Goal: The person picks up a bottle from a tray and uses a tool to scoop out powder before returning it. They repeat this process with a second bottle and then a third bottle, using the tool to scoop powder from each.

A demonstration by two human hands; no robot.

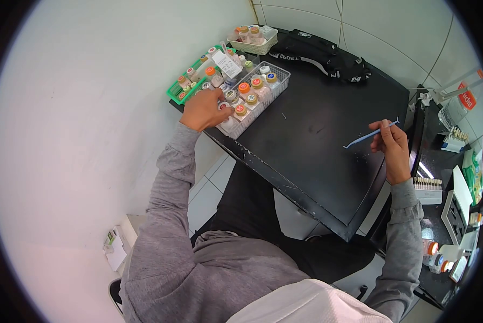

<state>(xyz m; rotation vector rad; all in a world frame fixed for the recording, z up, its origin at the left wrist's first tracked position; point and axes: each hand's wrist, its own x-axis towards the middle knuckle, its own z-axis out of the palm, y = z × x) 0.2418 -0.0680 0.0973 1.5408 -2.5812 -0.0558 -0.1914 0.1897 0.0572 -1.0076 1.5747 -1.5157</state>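
My left hand (205,110) reaches into the near end of a grey plastic basket (257,116) full of small capped jars. Its thumb and forefinger close around the cap of a small jar (223,107), while the other fingers are partly hidden behind the hand. Orange, gold, white and blue caps show on the jars beside it. Over the right side of the black table, my right hand (390,141) pinches a thin blue double-ended dental instrument (368,138) with bent tips. The instrument slants, its lower tip pointing left above the tabletop.
A green basket (175,92) of jars adjoins the grey one, with a white label (227,64) on top. Behind stand a cream basket (260,48) and a black bag (322,55). Tooth shade guides (428,189) and bottles (431,247) crowd a right-hand shelf. The table's front edge (284,185) is chipped.
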